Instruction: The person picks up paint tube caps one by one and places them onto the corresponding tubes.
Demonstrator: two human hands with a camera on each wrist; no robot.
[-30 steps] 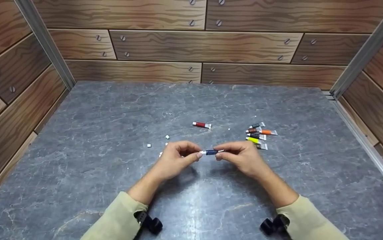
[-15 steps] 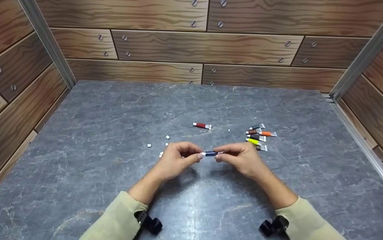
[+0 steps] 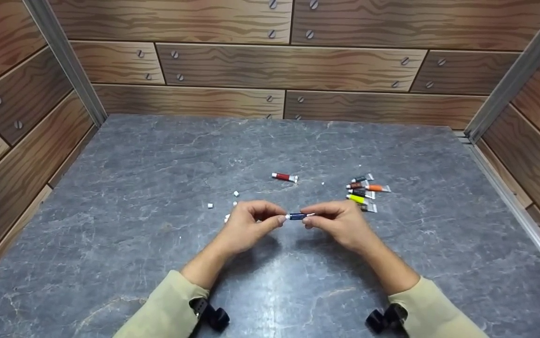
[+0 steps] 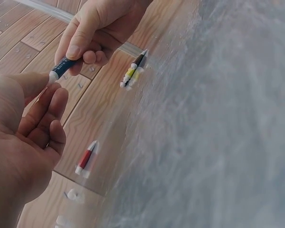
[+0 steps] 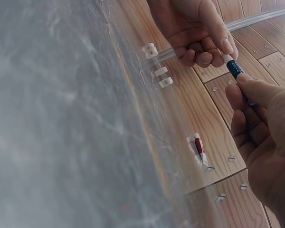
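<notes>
Between my two hands a small dark blue paint tube (image 3: 297, 216) is held level above the table, its white cap (image 4: 53, 76) towards the left. My left hand (image 3: 250, 226) pinches the cap between thumb and forefinger. At the tube's other end, my right hand (image 3: 343, 224) grips the body with thumb and fingers, which hide the crimped tail in part. The wrist views show the cap against the tube; whether its thread is engaged cannot be seen. Beyond the hands lies a red paint tube (image 3: 284, 177) with a white cap.
Right of the hands lies a group of several paint tubes, among them an orange tube (image 3: 378, 188) and a yellow tube (image 3: 356, 199). Loose white caps, such as one cap (image 3: 210, 205), lie by my left hand. Wood-patterned walls (image 3: 279, 65) enclose the grey marbled table (image 3: 157, 155).
Both hands keep their hold on the blue tube and stay nearly in place. The tube appears slightly turned about its length. The tubes and caps on the table have not moved.
</notes>
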